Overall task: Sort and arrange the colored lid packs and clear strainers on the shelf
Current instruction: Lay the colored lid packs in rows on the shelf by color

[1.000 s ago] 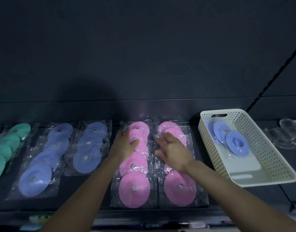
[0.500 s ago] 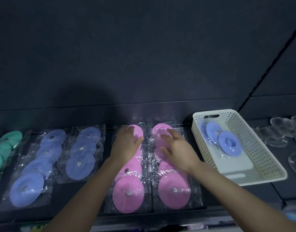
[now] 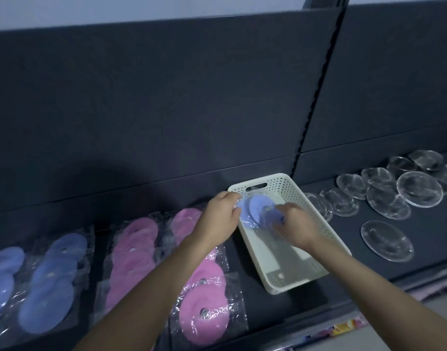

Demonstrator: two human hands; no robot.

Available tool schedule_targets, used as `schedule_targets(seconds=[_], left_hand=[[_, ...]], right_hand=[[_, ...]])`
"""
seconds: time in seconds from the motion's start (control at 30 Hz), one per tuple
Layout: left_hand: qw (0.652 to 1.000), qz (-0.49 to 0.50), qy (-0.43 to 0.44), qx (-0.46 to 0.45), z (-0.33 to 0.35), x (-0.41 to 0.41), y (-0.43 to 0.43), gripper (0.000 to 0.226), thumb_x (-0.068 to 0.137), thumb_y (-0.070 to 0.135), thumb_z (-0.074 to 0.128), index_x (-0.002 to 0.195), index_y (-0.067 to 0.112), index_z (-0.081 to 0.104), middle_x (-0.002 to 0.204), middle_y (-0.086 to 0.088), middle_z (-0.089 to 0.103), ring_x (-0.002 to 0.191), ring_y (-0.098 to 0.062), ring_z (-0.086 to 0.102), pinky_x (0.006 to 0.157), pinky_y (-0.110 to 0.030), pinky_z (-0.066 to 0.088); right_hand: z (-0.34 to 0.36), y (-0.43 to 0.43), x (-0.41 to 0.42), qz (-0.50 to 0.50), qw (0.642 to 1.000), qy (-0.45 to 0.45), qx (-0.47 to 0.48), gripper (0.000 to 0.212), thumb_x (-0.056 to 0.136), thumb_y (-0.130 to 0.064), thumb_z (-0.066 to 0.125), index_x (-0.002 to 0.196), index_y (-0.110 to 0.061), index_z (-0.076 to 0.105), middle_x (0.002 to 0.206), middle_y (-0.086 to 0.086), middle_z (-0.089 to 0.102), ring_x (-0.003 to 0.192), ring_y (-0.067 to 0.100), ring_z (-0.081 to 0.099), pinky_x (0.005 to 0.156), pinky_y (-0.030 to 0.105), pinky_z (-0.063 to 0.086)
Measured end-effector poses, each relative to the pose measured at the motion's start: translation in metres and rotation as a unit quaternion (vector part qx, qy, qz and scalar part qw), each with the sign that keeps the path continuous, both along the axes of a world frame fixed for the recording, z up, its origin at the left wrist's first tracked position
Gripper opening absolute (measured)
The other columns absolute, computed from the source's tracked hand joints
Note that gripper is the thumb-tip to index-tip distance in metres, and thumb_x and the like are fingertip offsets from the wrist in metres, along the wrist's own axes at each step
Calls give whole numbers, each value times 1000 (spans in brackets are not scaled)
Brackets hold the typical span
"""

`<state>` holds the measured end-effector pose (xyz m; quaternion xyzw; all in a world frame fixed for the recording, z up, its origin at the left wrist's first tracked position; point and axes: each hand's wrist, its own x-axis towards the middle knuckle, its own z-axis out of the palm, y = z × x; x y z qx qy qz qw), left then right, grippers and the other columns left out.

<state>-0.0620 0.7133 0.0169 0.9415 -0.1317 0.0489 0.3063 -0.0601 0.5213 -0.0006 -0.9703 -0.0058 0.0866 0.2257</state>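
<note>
Left hand (image 3: 221,216) and right hand (image 3: 297,225) are each curling fingers on the blue lid pack (image 3: 255,211), grip clamped on its wrapper. The pack is sitting at the far end of the white basket (image 3: 293,285) on the shelf (image 3: 349,229). Pink lid packs (image 3: 204,295) are lying just left, clear strainers (image 3: 418,188) to the right.

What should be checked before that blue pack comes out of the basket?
1. Left hand grips blue pack: ok.
2. Right hand grips it too: ok.
3. Pack above basket rim: not ok, it lies inside.
4. Free spot among blue rows: cannot tell, the view cuts them off.
5. Strainers out of the way: ok, they lie right of the basket.
</note>
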Motion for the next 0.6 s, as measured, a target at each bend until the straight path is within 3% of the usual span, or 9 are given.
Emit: schedule_targets(seconds=[0.07, 0.13, 0.17, 0.23, 0.3, 0.43, 0.53, 0.6], left_hand=[[999, -19, 38, 25, -2, 14, -21, 36, 93, 5, 47, 128, 4, 54, 127, -14, 55, 119, -27, 51, 96, -22, 32], [993, -36, 83, 77, -9, 28, -38, 31, 93, 3, 43, 122, 2, 54, 125, -16, 54, 117, -30, 49, 95, -28, 35], [988, -40, 106, 107, -14, 34, -44, 29, 92, 1, 41, 118, 0, 53, 123, -17, 54, 116, -31, 50, 95, -30, 38], [978, -31, 139, 156, -23, 47, -54, 29, 92, 0, 41, 119, 1, 51, 125, -17, 52, 115, -31, 52, 94, -34, 43], [972, -8, 156, 176, -27, 56, -61, 30, 93, 4, 44, 123, 2, 48, 125, -17, 54, 112, -31, 54, 90, -34, 46], [965, 23, 160, 205, -31, 65, -78, 36, 92, 14, 55, 124, 1, 45, 120, -18, 60, 112, -32, 57, 88, -33, 45], [971, 68, 179, 143, -34, 67, -83, 44, 85, 15, 67, 121, 3, 45, 117, -15, 59, 110, -30, 57, 84, -33, 45], [972, 104, 204, 50, -34, 70, -80, 38, 79, 14, 73, 105, 6, 47, 101, -9, 57, 94, -24, 55, 70, -28, 40]], right_hand=[[-1, -4, 1, 14, 1000, 15, -8, 13, 88, -31, 57, 93, -19, 57, 72, -11, 43, 83, 15, 43, 66, 16, 24], [-8, -7, 3, 30, 999, 43, 2, 15, 76, -42, 58, 79, -30, 50, 75, -12, 49, 84, 15, 47, 69, 18, 29], [-17, -12, 6, 30, 997, 65, 8, 22, 69, -49, 55, 75, -29, 48, 77, -11, 54, 85, 16, 50, 70, 20, 31], [-28, -18, 10, 37, 995, 90, 11, 39, 64, -61, 56, 85, -28, 51, 90, -7, 59, 92, 19, 53, 73, 23, 34], [-27, -18, 9, 41, 995, 87, -4, 47, 72, -59, 60, 101, -23, 52, 106, 0, 56, 101, 22, 52, 79, 25, 34], [-21, -20, 7, 71, 994, 63, -44, 28, 88, -41, 52, 105, -18, 49, 116, 9, 55, 107, 28, 53, 81, 27, 36], [-19, -23, 7, 83, 995, 49, -16, 19, 88, -35, 55, 94, -19, 48, 109, 8, 58, 100, 30, 58, 73, 26, 38], [-16, -27, 8, 77, 996, 40, 4, 23, 87, -33, 55, 105, -18, 52, 108, 8, 59, 98, 31, 61, 77, 30, 46]])
